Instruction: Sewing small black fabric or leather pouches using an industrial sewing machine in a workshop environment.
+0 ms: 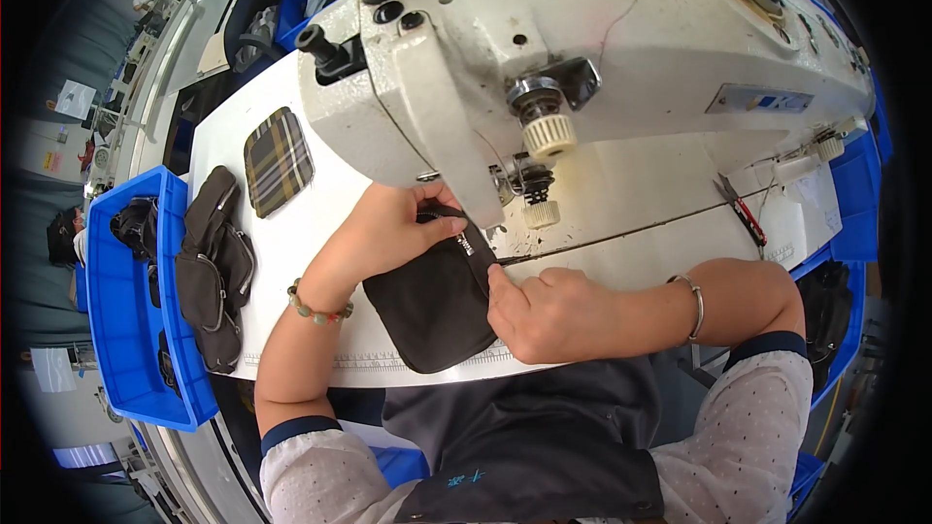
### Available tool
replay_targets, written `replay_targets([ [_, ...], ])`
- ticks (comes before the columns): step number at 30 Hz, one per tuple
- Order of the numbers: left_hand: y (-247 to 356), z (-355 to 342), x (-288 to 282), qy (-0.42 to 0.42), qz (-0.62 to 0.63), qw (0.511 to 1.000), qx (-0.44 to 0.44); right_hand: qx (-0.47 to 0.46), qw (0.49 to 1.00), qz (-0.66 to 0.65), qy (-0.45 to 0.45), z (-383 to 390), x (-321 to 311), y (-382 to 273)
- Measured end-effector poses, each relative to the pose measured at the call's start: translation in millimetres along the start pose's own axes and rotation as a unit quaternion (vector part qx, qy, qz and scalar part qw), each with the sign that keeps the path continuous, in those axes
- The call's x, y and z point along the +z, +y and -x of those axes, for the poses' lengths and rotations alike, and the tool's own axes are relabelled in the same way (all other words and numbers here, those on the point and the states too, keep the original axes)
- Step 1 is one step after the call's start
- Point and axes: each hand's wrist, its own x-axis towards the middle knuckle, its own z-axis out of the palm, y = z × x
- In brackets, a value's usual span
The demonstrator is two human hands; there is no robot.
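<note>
A black fabric pouch piece (427,311) with a zipper along its upper right side lies flat on the white table, its top end under the head of a sewing machine (437,107). My left hand (403,228) rests on its upper end, thumb and fingers closed on the fabric beside the zipper. At its right edge, my right hand (549,311) is closed, fingertips pinching the black cloth. The needle area is mostly hidden behind the machine head and my left fingers.
A plaid fabric piece (278,163) and stacked black zippered pouches (209,281) lie to the left. Beyond them stands a blue bin (126,330) holding black pieces. Red-handled thread snips (746,215) lie right of the machine. A ruler strip (364,361) follows the table's front edge.
</note>
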Motion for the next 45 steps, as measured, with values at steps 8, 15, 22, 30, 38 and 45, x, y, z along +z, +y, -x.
replay_targets([
  [8,-1.5,-0.9,8.1,0.045,-0.072,0.996,0.014,0.005,1.0,0.01,-0.01,0.7,-1.9,-0.6],
  [15,-4.7,-1.0,13.4,0.086,-0.148,0.985,0.034,0.002,0.998,0.031,-0.063,2.4,-5.1,-3.1],
  [22,-8.1,-4.5,16.1,0.082,-0.122,0.988,0.045,-0.001,0.999,0.005,-0.037,0.8,-4.3,-1.8],
  [30,-10.6,-21.5,17.9,0.232,-0.266,0.914,0.201,0.045,0.998,0.036,-0.016,-4.9,13.3,10.8],
  [38,-39.8,-43.5,21.4,0.256,-0.247,0.916,0.187,0.076,0.995,0.027,-0.062,-8.0,19.7,21.8],
  [45,-39.7,-47.9,17.8,0.195,-0.197,0.944,0.18,0.082,0.996,0.029,-0.031,-9.5,22.2,26.2],
])
